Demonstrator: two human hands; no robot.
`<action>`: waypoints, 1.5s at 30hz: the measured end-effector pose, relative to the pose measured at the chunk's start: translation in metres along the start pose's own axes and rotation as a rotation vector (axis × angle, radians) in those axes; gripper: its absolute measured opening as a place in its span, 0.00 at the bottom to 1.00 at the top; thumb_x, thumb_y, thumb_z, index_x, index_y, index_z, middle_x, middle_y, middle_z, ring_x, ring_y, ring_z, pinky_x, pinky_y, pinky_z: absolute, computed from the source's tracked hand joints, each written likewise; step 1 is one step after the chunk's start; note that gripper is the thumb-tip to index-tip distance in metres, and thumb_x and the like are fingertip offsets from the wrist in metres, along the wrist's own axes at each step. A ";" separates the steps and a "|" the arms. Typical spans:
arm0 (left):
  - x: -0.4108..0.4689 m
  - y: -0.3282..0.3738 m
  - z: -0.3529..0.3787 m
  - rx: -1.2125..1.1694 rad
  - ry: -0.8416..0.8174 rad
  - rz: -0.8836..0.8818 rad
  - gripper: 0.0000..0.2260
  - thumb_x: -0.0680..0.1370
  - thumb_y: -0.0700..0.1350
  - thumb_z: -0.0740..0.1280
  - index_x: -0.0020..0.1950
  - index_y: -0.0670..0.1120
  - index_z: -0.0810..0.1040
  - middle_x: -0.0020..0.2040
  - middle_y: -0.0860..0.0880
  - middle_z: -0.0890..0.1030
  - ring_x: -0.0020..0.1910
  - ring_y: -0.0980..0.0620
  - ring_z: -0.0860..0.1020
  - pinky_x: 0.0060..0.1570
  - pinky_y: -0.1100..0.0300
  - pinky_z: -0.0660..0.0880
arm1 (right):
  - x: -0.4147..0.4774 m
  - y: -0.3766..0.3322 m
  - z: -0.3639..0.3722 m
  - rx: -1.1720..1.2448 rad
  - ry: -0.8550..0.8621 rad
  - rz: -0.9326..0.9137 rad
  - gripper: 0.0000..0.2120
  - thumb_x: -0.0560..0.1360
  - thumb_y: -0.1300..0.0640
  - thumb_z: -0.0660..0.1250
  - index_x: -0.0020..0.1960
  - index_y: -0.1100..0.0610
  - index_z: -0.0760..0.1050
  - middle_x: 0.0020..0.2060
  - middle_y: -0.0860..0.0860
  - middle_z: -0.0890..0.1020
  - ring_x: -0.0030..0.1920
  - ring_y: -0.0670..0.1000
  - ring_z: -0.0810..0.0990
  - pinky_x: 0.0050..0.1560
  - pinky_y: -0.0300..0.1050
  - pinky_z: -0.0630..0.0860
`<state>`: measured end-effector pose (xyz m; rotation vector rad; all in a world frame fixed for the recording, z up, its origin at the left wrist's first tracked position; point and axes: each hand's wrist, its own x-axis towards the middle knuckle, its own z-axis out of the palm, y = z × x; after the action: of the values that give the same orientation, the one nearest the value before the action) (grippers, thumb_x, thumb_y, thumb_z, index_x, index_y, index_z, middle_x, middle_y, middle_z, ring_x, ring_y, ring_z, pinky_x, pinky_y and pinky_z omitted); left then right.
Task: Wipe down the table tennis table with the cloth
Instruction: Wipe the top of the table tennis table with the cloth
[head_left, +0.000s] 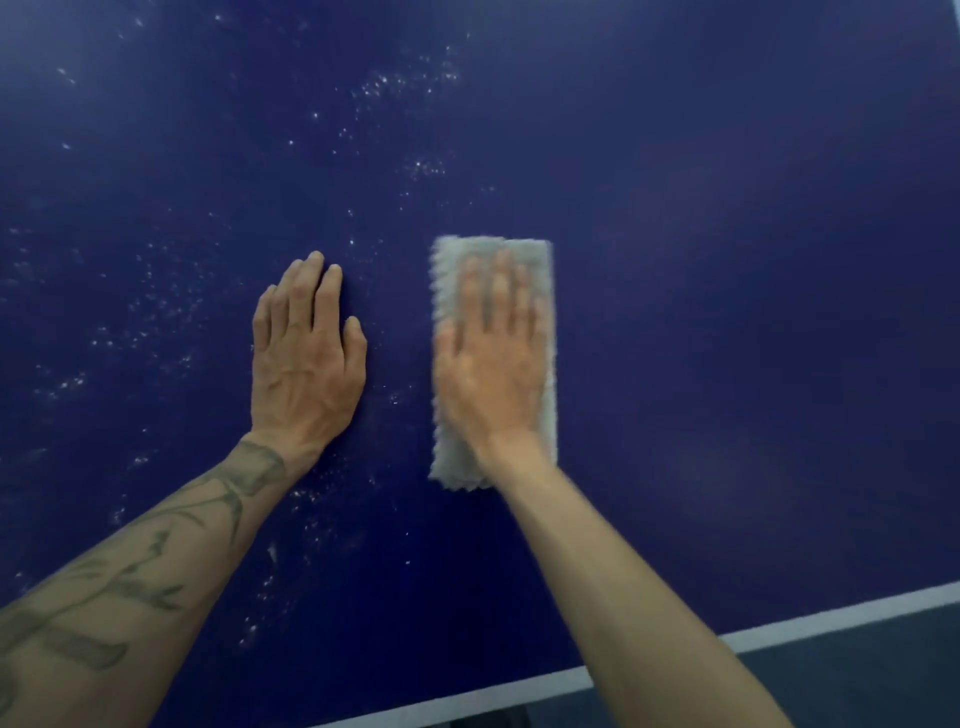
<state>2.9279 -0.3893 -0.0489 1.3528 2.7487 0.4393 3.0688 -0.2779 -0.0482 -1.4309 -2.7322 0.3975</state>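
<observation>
Head view: the folded grey fluffy cloth (451, 453) is pressed on the dark blue table (727, 260) by the right hand (488, 379), fingers straight — the right side is judged wiped, white specks (405, 83) are left around the flat left hand (306, 364).

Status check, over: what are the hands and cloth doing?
Right hand flat on grey cloth, blurred. Left hand flat on blue table. White specks left of cloth. Nothing blocking.
</observation>
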 end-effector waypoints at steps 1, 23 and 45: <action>0.000 0.000 0.001 -0.001 0.003 -0.001 0.22 0.86 0.43 0.60 0.79 0.38 0.65 0.81 0.38 0.64 0.80 0.39 0.62 0.81 0.41 0.57 | -0.013 -0.011 0.005 0.000 -0.023 -0.117 0.31 0.87 0.47 0.48 0.88 0.53 0.45 0.87 0.54 0.46 0.87 0.54 0.42 0.85 0.58 0.47; 0.002 -0.002 0.001 0.002 -0.034 -0.030 0.23 0.85 0.44 0.56 0.80 0.39 0.66 0.81 0.40 0.64 0.81 0.41 0.62 0.82 0.41 0.56 | 0.083 0.038 -0.025 -0.082 -0.035 0.021 0.31 0.88 0.46 0.47 0.88 0.51 0.44 0.87 0.52 0.46 0.87 0.53 0.43 0.86 0.57 0.44; 0.076 -0.026 0.001 0.000 0.007 -0.100 0.24 0.86 0.47 0.57 0.81 0.40 0.65 0.82 0.40 0.63 0.82 0.40 0.60 0.82 0.41 0.54 | 0.137 -0.034 -0.013 -0.109 -0.118 -0.381 0.31 0.88 0.45 0.47 0.88 0.52 0.46 0.87 0.53 0.46 0.87 0.54 0.43 0.85 0.56 0.44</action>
<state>2.8604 -0.3447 -0.0503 1.2096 2.8066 0.4385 2.9640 -0.1822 -0.0398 -0.8925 -3.0713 0.3265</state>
